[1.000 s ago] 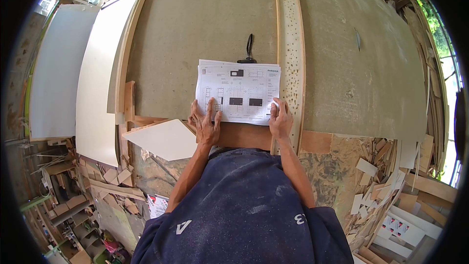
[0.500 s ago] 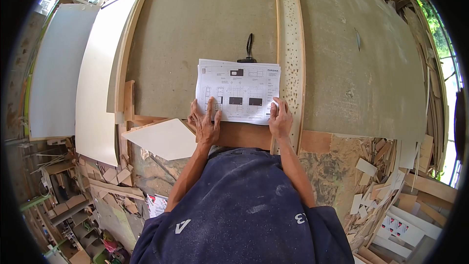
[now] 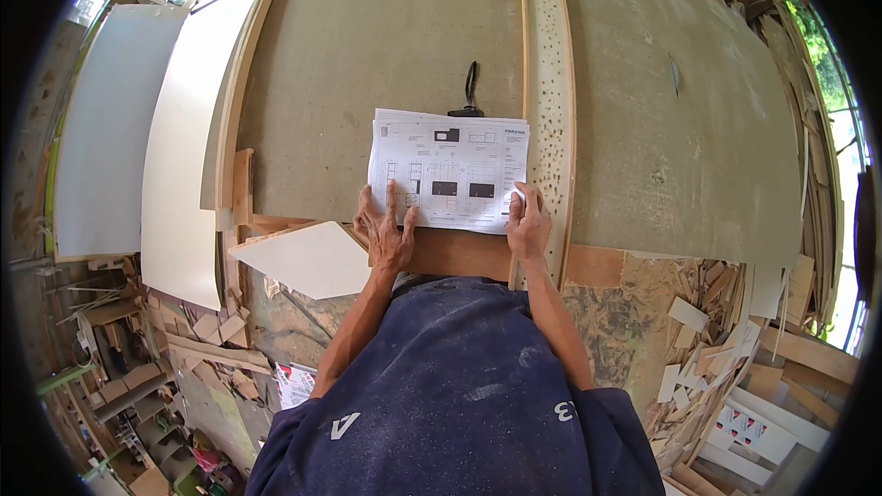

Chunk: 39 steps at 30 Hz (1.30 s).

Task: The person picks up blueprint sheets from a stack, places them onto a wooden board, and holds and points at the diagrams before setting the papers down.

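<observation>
A stack of printed drawing sheets (image 3: pixel 459 152) lies at the near edge of the worktable, with plans and dark rectangles on the top page. Over its lower left part my left hand (image 3: pixel 388 234) rests with fingers spread, the index finger stretched across a drawing. My right hand (image 3: pixel 529 225) grips the stack's lower right edge, thumb and fingers drawn together; what is under the paper there is hidden. Just beyond the top edge of the sheets sits a small black object with a strap (image 3: pixel 467 110), partly covered by the paper.
A wooden-edged strip with many holes (image 3: pixel 549 83) runs across the worktable (image 3: pixel 386 28) right of the sheets. An angular white board piece (image 3: pixel 312 262) sticks out by my left forearm. Long white panels (image 3: pixel 179 156) stand at left. Wood offcuts (image 3: pixel 689 340) are piled at right.
My left index finger has shifted slightly to the left on the top page. The sheets and my right hand stay where they were.
</observation>
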### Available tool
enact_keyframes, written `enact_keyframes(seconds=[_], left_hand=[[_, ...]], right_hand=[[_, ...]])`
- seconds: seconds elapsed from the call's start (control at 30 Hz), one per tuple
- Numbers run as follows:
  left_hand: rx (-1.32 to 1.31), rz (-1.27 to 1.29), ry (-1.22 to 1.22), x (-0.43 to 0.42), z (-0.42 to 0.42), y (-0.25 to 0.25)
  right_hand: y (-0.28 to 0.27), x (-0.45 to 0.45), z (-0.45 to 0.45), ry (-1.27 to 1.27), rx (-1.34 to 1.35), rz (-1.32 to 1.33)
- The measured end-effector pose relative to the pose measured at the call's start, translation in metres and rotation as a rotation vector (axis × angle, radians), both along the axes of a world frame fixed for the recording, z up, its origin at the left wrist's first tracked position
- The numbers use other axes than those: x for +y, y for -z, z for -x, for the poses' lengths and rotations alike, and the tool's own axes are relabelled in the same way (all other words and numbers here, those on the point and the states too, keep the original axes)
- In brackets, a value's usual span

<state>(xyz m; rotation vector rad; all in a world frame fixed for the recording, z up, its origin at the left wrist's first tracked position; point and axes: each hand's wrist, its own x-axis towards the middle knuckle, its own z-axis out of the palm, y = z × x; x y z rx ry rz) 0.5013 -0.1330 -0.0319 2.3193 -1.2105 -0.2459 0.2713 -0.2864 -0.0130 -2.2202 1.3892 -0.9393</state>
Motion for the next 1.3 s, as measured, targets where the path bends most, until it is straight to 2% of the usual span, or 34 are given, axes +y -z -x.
enact_keyframes(seconds=[0.27,1.3], left_hand=[[0.059,0.016,-0.062,-0.0014,0.0003,0.0043],[0.002,0.000,-0.053,0.0005,-0.0008,0.0102]], right_hand=[[0.0009,0.0000,0.0005,-0.001,-0.015,-0.024],[-0.0021,0.0006,-0.0004,-0.012,-0.004,0.016]])
